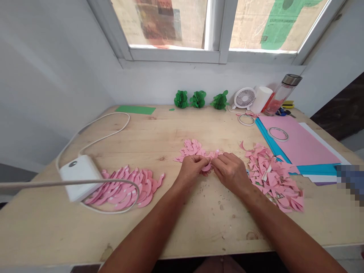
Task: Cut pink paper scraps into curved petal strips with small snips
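Note:
My left hand (193,167) and my right hand (229,169) meet over the middle of the wooden table. Between them is a pink paper cutout (207,166) with a curved edge, pinched in the fingers of both. Just behind my left hand lies a small heap of pink paper pieces (191,146). Left of my arms spreads a pile of curved pink cutouts (127,187) with pale patches on them. Beside my right forearm is a heap of pink paper scraps (273,176). My fingertips partly hide the held piece.
A white power bank (81,176) with a looping cable sits at left. Green paper ornaments (198,99), a small fan (244,98) and a glass bottle (281,96) stand along the wall. Coloured sheets (307,142) carrying a tape roll (278,134) lie at right.

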A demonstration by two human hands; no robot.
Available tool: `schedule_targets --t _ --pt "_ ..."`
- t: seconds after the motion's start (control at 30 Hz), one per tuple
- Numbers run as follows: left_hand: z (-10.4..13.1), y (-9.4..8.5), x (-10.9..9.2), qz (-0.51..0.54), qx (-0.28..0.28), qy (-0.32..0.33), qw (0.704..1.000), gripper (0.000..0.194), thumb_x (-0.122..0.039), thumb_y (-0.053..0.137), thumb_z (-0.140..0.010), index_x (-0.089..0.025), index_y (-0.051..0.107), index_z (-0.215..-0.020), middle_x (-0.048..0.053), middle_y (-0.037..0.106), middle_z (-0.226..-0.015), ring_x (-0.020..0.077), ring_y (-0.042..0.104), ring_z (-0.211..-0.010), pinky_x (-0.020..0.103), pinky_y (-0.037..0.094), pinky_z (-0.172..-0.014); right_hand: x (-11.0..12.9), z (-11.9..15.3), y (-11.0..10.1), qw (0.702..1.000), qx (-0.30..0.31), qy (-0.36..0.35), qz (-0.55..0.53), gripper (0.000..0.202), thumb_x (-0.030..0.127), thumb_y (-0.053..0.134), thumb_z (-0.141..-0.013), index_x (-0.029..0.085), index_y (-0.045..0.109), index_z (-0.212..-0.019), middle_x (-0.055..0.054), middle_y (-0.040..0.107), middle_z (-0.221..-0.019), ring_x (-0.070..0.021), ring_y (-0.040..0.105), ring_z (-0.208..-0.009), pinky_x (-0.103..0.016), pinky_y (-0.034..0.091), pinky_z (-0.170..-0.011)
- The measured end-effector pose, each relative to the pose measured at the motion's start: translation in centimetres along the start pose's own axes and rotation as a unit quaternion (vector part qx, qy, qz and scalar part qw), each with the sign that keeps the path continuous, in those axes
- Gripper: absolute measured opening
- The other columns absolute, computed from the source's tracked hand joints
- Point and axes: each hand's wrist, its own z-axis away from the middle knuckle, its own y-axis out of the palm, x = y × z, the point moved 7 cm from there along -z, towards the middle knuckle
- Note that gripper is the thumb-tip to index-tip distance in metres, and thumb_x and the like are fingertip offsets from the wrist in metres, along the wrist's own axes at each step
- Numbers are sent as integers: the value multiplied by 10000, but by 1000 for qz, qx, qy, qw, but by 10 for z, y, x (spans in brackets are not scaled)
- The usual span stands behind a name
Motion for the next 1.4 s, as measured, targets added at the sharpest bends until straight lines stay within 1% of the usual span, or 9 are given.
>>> schedule_targets --t 0.13,0.23,0.5,0.83,0.97,1.07,1.2,1.3,1.4 --pt "1 1 0 8 10 -10 1000 241 -341 656 -639 -127 608 -540 31 586 -528 113 526 -472 226 416 -478 -4 1 2 1000 4 15 -11 256 146 430 -854 177 525 -619 -21 503 -579 -143 425 -598 -279 261 -577" --pt "3 3 0 10 21 -18 1000 209 -327 664 -631 -126 634 -582 42 608 -577 120 544 -510 235 444 -519 -6 2 3 1000 3 22 -7 250 132 426 -848 177 524 -622 -26 517 -587 -145 428 -602 -280 259 -578" --pt "2 4 0 12 33 -10 999 178 -298 667 -642 -120 670 -647 48 629 -607 123 564 -546 249 468 -572 -6 1 2 1000 5 24 15 260 157 419 -862 178 529 -627 -29 542 -595 -150 438 -610 -287 264 -590" --pt "1 3 2 -2 13 -13 1000 200 -308 699 -607 -113 673 -642 53 631 -590 132 574 -547 253 480 -561 -2 2 2 999 1 15 37 215 136 441 -842 171 530 -650 -26 541 -599 -150 451 -621 -292 265 -601" --pt "1 2 1 -14 0 -12 1000 184 -287 695 -595 -108 669 -625 49 628 -575 131 574 -527 249 484 -551 -2 1 1 999 1 25 45 219 138 439 -844 170 532 -649 -26 550 -610 -150 453 -630 -293 262 -604" --pt "1 1 0 -30 -16 0 999 161 -273 675 -608 -112 664 -617 36 622 -567 126 574 -528 241 488 -550 -2 0 1 998 -2 33 49 223 140 439 -844 167 533 -644 -26 550 -618 -151 453 -636 -292 262 -604" --pt "0 -2 -1 -69 -44 32 996 140 -259 651 -622 -124 645 -585 15 602 -541 119 568 -529 228 492 -544 -2 1 2 998 1 41 51 224 151 439 -845 167 527 -640 -29 556 -637 -152 457 -649 -289 263 -604" --pt "-1 -3 -1 -87 -52 48 994 122 -242 636 -628 -132 636 -578 7 599 -537 115 566 -530 220 495 -541 -2 1 2 998 3 42 51 229 157 439 -844 169 523 -632 -33 559 -639 -154 460 -651 -289 264 -609" --pt "-1 -4 -1 -90 -54 50 993 101 -224 624 -628 -132 635 -585 6 606 -547 114 572 -529 215 495 -533 -2 1 2 998 5 46 45 227 165 437 -843 170 526 -635 -37 563 -638 -157 466 -652 -287 268 -614"
